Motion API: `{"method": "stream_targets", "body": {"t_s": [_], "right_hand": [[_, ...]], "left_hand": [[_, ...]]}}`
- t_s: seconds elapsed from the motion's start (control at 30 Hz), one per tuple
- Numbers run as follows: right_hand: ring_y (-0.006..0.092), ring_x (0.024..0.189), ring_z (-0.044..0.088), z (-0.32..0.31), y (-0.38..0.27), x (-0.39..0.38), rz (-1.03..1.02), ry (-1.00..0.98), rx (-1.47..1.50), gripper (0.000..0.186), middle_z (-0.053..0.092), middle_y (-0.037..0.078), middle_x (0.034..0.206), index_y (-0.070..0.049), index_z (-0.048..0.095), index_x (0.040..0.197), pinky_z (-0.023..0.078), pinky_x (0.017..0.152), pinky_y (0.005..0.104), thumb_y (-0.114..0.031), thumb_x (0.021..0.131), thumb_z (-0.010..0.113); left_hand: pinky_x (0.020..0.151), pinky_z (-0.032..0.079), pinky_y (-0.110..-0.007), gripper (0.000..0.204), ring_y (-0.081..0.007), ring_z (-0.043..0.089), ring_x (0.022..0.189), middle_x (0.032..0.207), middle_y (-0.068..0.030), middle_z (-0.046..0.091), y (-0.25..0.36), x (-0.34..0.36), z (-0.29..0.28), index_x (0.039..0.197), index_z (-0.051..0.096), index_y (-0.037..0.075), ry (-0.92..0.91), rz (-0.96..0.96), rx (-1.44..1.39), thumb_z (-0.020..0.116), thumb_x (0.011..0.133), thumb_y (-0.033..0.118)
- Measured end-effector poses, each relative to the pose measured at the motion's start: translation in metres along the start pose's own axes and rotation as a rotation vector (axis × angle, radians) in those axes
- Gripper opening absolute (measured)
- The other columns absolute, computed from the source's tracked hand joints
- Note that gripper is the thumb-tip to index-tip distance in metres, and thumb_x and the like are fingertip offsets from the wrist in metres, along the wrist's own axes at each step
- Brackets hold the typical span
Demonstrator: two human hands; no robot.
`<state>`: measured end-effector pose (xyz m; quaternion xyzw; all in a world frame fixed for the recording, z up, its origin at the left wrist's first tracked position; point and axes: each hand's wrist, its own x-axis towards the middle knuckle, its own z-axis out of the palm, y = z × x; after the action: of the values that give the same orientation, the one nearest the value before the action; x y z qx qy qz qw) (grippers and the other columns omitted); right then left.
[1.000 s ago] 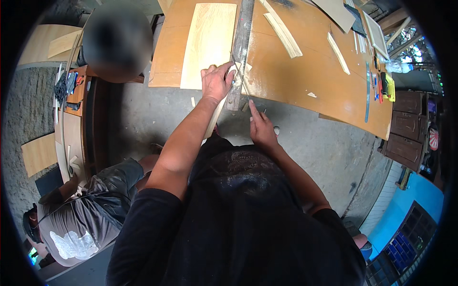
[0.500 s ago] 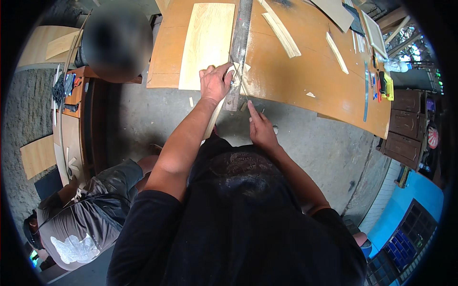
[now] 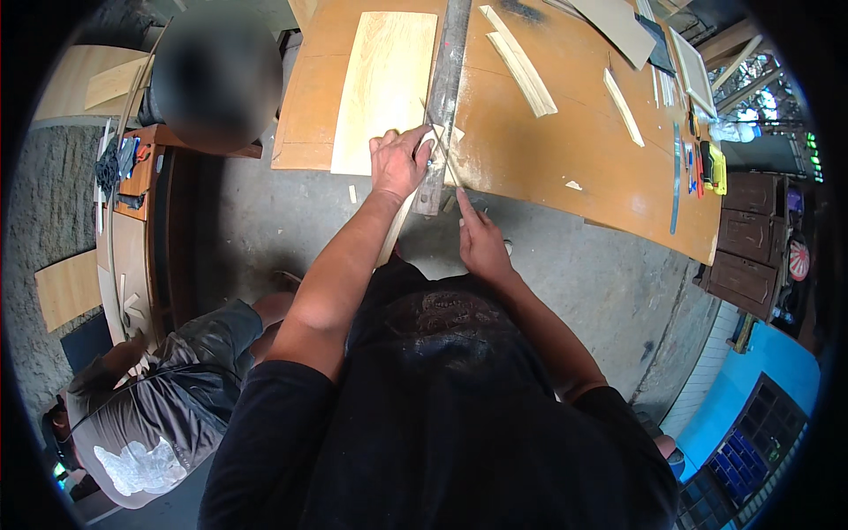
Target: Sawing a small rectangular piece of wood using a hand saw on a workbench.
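My left hand (image 3: 399, 163) is closed on a narrow wooden strip (image 3: 397, 225), pressing its far end down at a dark, worn bar (image 3: 451, 66) on the workbench. The strip's near end slants back beneath my left forearm toward my body. In my right hand (image 3: 484, 247) is a thin, dark, long-bladed tool (image 3: 449, 161); whether it is a saw or a file I cannot tell. My right index finger stretches along it. Its blade crosses the bar beside my left fingertips, at the strip's end. My right palm hides the handle.
A pale board (image 3: 384, 88) lies left of the bar on the brown workbench (image 3: 601, 168). Wooden strips (image 3: 521, 71) and sawdust lie to its right. Hand tools (image 3: 707, 168) sit at the right edge. A co-worker (image 3: 159, 389) crouches at lower left, beside a wooden cabinet (image 3: 163, 203).
The tool's blade has shifted slightly and now slants more to the left across the bar. Both hands keep their holds. The whole view has dropped a little.
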<state>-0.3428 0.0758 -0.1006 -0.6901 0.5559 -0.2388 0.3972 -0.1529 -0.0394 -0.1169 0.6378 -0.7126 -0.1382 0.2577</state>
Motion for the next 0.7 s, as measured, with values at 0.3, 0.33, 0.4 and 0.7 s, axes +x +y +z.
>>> {"method": "stream_targets", "body": {"t_s": [0.3,0.33,0.4,0.7], "right_hand": [[0.0488,0.088,0.059,0.004,-0.003,-0.003,-0.003,0.013,-0.026,0.059,0.059,0.032,0.099,-0.009,0.034,0.151,0.048,0.082,0.0506,-0.004,0.094,0.047],[0.0488,0.088,0.059,0.004,-0.005,-0.001,-0.003,0.01,-0.026,0.059,0.059,0.032,0.099,-0.009,0.034,0.151,0.048,0.082,0.0506,-0.004,0.094,0.047],[0.0488,0.089,0.059,0.004,-0.008,0.001,0.04,0.003,-0.059,0.06,0.06,0.032,0.1,-0.01,0.033,0.152,0.048,0.082,0.0503,-0.004,0.094,0.046],[0.0479,0.088,0.06,0.006,-0.005,0.0,0.032,0.012,-0.059,0.06,0.06,0.032,0.098,-0.011,0.033,0.152,0.049,0.08,0.05,-0.004,0.094,0.046]], "left_hand": [[0.087,0.034,-0.036,0.027,-0.0211,0.059,0.09,0.101,-0.0029,0.073,0.0,0.0,-0.001,0.114,0.071,0.018,0.005,0.015,0.02,0.065,0.09,0.028],[0.087,0.034,-0.037,0.027,-0.0211,0.059,0.09,0.101,-0.0027,0.073,-0.001,0.0,0.0,0.114,0.07,0.018,0.014,0.023,0.015,0.064,0.09,0.028],[0.087,0.034,-0.037,0.027,-0.0214,0.059,0.09,0.101,-0.0026,0.073,-0.001,-0.002,0.001,0.115,0.07,0.018,0.012,0.018,0.022,0.064,0.09,0.028],[0.086,0.035,-0.038,0.027,-0.022,0.058,0.09,0.1,-0.0022,0.073,0.0,0.0,0.0,0.115,0.069,0.019,0.002,0.029,0.04,0.063,0.09,0.027]]}}
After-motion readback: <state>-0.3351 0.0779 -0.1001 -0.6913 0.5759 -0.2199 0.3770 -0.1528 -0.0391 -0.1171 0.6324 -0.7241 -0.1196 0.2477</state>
